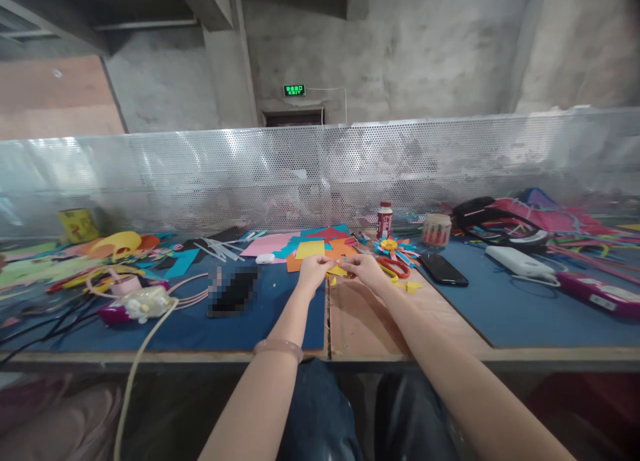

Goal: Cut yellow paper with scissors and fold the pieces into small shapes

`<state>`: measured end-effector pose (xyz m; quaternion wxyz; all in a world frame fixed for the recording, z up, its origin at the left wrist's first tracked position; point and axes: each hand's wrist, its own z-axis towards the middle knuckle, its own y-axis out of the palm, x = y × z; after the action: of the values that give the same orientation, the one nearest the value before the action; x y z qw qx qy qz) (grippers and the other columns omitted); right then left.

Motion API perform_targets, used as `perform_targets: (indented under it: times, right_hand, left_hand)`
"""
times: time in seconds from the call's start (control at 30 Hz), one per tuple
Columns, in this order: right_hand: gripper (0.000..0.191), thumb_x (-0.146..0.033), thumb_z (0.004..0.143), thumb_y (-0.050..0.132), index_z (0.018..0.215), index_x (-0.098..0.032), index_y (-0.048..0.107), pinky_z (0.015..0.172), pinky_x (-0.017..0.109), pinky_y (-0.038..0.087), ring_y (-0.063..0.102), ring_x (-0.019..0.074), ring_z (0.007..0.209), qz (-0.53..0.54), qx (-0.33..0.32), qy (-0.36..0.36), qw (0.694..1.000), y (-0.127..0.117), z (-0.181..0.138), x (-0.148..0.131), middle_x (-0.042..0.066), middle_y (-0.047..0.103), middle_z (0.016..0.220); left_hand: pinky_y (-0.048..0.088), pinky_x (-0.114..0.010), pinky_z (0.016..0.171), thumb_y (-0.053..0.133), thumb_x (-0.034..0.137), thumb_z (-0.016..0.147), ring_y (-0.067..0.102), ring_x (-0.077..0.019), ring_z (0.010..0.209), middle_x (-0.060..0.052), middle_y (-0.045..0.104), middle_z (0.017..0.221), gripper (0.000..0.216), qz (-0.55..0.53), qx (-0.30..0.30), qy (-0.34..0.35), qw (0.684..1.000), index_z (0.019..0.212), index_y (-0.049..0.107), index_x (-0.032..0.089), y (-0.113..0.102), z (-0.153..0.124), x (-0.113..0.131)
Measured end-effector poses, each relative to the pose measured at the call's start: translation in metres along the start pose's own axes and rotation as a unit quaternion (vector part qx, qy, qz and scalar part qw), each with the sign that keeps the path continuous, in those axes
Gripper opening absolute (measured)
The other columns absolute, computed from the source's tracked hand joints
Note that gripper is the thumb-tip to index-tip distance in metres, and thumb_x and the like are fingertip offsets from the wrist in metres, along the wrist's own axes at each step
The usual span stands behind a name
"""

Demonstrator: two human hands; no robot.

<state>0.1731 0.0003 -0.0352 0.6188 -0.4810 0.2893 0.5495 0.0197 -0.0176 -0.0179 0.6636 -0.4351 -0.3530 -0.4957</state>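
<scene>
My left hand (pixel 314 273) and my right hand (pixel 367 269) meet over the table, fingertips pinched close together. A small yellow paper piece (pixel 337 270) shows between them, apparently held by both; the exact grip is too small to make out. Just behind the left fingers lies a yellow paper square (pixel 311 250) on orange and blue sheets. Beside my right hand are the red-orange handles of scissors (pixel 399 268) and a multicoloured paper flower (pixel 391 246) with a yellow centre. Yellow paper scraps (pixel 411 286) lie near my right wrist.
A black phone (pixel 444 270), a white power bank (pixel 520 262) and a small red-capped bottle (pixel 385 220) stand or lie rightward. Leftward are a power strip (pixel 137 304) with cables and paper strips (pixel 220 248). A perforated metal screen (pixel 320 174) borders the back.
</scene>
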Motion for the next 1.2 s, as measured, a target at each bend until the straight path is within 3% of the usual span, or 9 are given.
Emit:
perform_targets:
  times: [0.37,0.5,0.57,0.67,0.77,0.87,0.97,1.07,1.2]
  right_hand:
    - [0.027,-0.040,0.063,0.060,0.060,-0.013,0.057,0.046,0.020,0.032,0.042,0.0074,0.046,-0.047,0.037,-0.019,0.998,-0.001,-0.002,-0.007,-0.004,0.049,0.049]
    - [0.023,-0.036,0.066,0.057,0.061,-0.013,0.057,0.045,0.020,0.031,0.039,0.0063,0.044,-0.049,0.033,-0.012,0.998,-0.001,-0.006,-0.014,-0.005,0.045,0.048]
    - [0.023,-0.036,0.067,0.057,0.061,-0.014,0.056,0.044,0.019,0.031,0.040,0.0064,0.043,-0.040,0.033,0.000,0.999,-0.001,-0.007,-0.015,-0.004,0.046,0.048]
    - [0.024,-0.037,0.067,0.057,0.066,-0.013,0.058,0.041,0.019,0.031,0.045,0.0078,0.044,-0.001,0.035,0.025,0.999,-0.001,-0.006,-0.015,-0.002,0.050,0.051]
    - [0.026,-0.036,0.069,0.056,0.078,-0.013,0.061,0.043,0.019,0.033,0.050,0.0094,0.049,0.015,0.037,0.011,0.999,-0.001,-0.004,-0.013,0.000,0.056,0.060]
    - [0.028,-0.034,0.068,0.059,0.088,-0.015,0.064,0.053,0.021,0.040,0.052,0.0104,0.059,-0.039,0.057,-0.058,0.996,0.001,-0.003,-0.012,0.003,0.061,0.075]
    - [0.027,-0.033,0.064,0.064,0.085,-0.016,0.067,0.064,0.025,0.041,0.053,0.0133,0.069,-0.118,0.077,-0.109,0.984,0.003,-0.002,-0.013,0.005,0.063,0.083]
    - [0.026,-0.033,0.063,0.066,0.083,-0.017,0.068,0.066,0.026,0.041,0.054,0.0151,0.071,-0.143,0.051,-0.117,0.981,0.004,-0.002,-0.012,0.005,0.065,0.082]
    - [0.028,-0.036,0.069,0.059,0.085,-0.015,0.067,0.063,0.025,0.042,0.055,0.0146,0.067,-0.094,0.032,-0.098,0.990,0.003,-0.002,-0.009,0.005,0.066,0.080]
  left_hand:
    - [0.025,-0.018,0.038,0.059,0.045,0.064,0.042,-0.0078,0.038,0.002,0.049,0.042,0.033,0.000,-0.008,-0.049,0.999,0.070,0.066,0.013,0.001,0.004,-0.009]
    - [0.024,-0.018,0.037,0.058,0.045,0.066,0.040,-0.0074,0.035,0.003,0.042,0.035,0.034,0.009,-0.003,-0.034,0.999,0.062,0.064,0.012,0.000,0.003,-0.008]
    - [0.024,-0.018,0.037,0.057,0.046,0.067,0.042,-0.0073,0.036,0.002,0.047,0.039,0.035,0.007,-0.004,-0.031,0.999,0.064,0.064,0.011,0.000,0.003,-0.007]
    - [0.022,-0.017,0.035,0.057,0.048,0.067,0.046,-0.0066,0.039,-0.004,0.062,0.061,0.039,-0.017,-0.025,-0.057,0.998,0.078,0.066,0.012,0.001,0.000,-0.004]
    - [0.025,-0.017,0.036,0.061,0.044,0.064,0.046,-0.0055,0.041,-0.008,0.066,0.076,0.035,-0.022,-0.050,-0.067,0.996,0.080,0.066,0.013,0.001,-0.001,-0.001]
    - [0.031,-0.018,0.040,0.062,0.039,0.065,0.047,-0.0067,0.043,-0.008,0.066,0.071,0.030,-0.019,-0.042,-0.059,0.997,0.075,0.066,0.011,0.001,-0.001,-0.001]
    - [0.035,-0.019,0.043,0.062,0.042,0.064,0.049,-0.0085,0.045,-0.007,0.065,0.064,0.032,-0.005,-0.024,-0.047,0.999,0.069,0.065,0.011,0.001,0.000,-0.005]
    - [0.038,-0.020,0.045,0.062,0.046,0.062,0.051,-0.0102,0.047,-0.007,0.063,0.062,0.036,0.017,-0.015,-0.030,0.999,0.065,0.063,0.011,0.001,0.003,-0.010]
    - [0.041,-0.020,0.049,0.061,0.048,0.062,0.057,-0.0132,0.055,-0.007,0.064,0.064,0.036,0.018,-0.014,0.000,1.000,0.067,0.061,0.011,0.000,0.007,-0.012]
